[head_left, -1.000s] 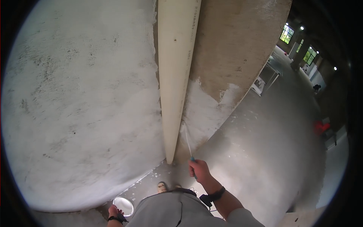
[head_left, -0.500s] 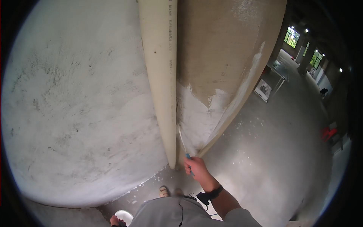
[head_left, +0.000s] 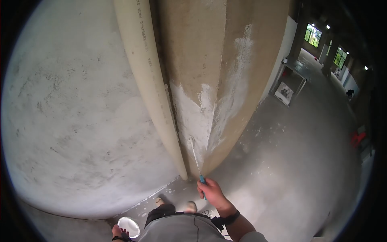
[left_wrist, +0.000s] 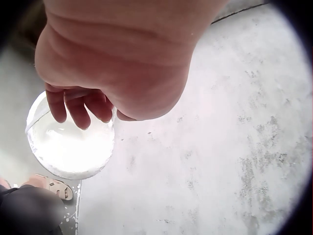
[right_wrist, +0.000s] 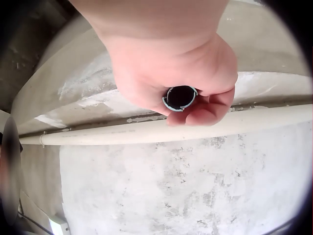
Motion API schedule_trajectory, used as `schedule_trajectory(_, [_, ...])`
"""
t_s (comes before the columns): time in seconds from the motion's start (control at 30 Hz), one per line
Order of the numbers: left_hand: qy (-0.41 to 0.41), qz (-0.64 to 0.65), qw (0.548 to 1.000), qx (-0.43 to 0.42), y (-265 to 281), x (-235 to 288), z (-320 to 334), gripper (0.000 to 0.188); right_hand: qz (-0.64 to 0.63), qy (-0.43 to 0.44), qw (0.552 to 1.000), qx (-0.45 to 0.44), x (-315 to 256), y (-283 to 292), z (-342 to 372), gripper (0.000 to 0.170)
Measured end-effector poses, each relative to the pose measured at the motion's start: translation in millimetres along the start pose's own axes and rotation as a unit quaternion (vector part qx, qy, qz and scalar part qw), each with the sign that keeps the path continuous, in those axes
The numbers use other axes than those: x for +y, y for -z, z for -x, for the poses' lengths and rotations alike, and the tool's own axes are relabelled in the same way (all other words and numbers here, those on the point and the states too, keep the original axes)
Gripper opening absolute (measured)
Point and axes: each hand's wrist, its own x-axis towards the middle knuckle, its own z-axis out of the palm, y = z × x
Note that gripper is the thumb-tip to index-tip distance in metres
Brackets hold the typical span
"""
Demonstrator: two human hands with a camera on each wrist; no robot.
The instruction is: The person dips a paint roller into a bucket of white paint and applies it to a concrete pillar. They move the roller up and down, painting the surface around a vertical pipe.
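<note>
My right hand [head_left: 211,191] grips the blue handle of a small paint roller [head_left: 202,178]. Its thin white rod runs up to a white roller head [head_left: 191,140] lying over the whitened lower part of the brown wall [head_left: 189,117], just right of the pale pipe. In the right wrist view, curled fingers [right_wrist: 208,112] wrap round the handle, whose hollow end faces the camera. My left hand [left_wrist: 117,73] is curled round the handle of a white bucket [left_wrist: 68,174], which hangs below it with white paint inside. The palm hides most of that grip.
A long cream pipe [head_left: 151,76] runs down the corner between the whitened wall [head_left: 80,121] and the brown one. Paint flecks mark the grey floor [head_left: 282,173]. A metal-framed stand [head_left: 296,76] is at the right, and a red object [head_left: 357,138] lies farther out.
The view has turned, so pipe and walls slant leftward and more of the brown wall's right face shows. The roller head has come away from the pipe's edge. Both hands keep their grips.
</note>
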Motion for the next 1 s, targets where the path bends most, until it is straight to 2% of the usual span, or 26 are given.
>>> schedule_trajectory(0.1, [-0.014, 0.017, 1.000, 0.003, -5.2, 3.5, -2.1, 0.025, -0.044, -0.024, 0.999, -0.012, -5.8, -0.4, 10.0, 0.015])
schedule_trajectory(0.17, [-0.009, 0.022, 1.000, 0.004, -1.5, 7.6, -13.8, 0.025, -0.124, -0.071, 0.990, -0.021, -8.9, 0.2, 14.2, 0.013])
schedule_trajectory(0.2, [-0.008, 0.027, 1.000, 0.004, -2.7, 9.8, -15.6, 0.025, -0.121, -0.069, 0.990, -0.022, -11.2, 0.0, 16.5, 0.013])
schedule_trajectory(0.27, [-0.009, 0.024, 1.000, -0.005, -1.8, 12.3, -17.9, 0.026, -0.193, -0.090, 0.976, -0.039, -14.9, -1.6, 19.9, 0.012])
schedule_trajectory(0.5, [-0.004, 0.025, 0.999, 0.020, 4.2, 16.7, -10.8, 0.029, -0.204, -0.080, 0.976, -0.014, -22.6, -27.9, 16.7, 0.020])
schedule_trajectory(0.57, [-0.008, 0.037, 0.999, 0.012, 7.5, 22.8, -17.3, 0.030, -0.166, -0.046, 0.985, 0.021, -14.2, -31.5, 1.6, 0.023])
schedule_trajectory(0.67, [0.044, 0.049, 0.998, -0.001, 25.0, 42.2, -44.9, 0.035, -0.145, -0.037, 0.988, 0.030, -11.6, -34.7, -29.5, 0.026])
schedule_trajectory(0.73, [0.040, 0.039, 0.998, -0.009, 31.9, 48.3, -55.7, 0.033, -0.145, -0.028, 0.988, 0.039, -17.2, -43.0, -51.2, 0.027])
schedule_trajectory(0.83, [0.051, 0.011, 0.998, -0.035, 36.7, 38.3, -71.7, 0.040, -0.128, -0.038, 0.991, 0.021, -27.9, -51.9, -81.7, 0.027])
schedule_trajectory(0.93, [0.058, 0.020, 0.997, -0.048, 31.4, 30.4, -82.7, 0.038, -0.110, -0.045, 0.992, 0.031, -36.6, -55.9, -95.1, 0.027])
schedule_trajectory(1.0, [0.066, 0.027, 0.996, -0.054, 32.7, 20.2, -88.0, 0.037, -0.149, -0.063, 0.987, 0.010, -40.2, -51.5, -90.9, 0.026])
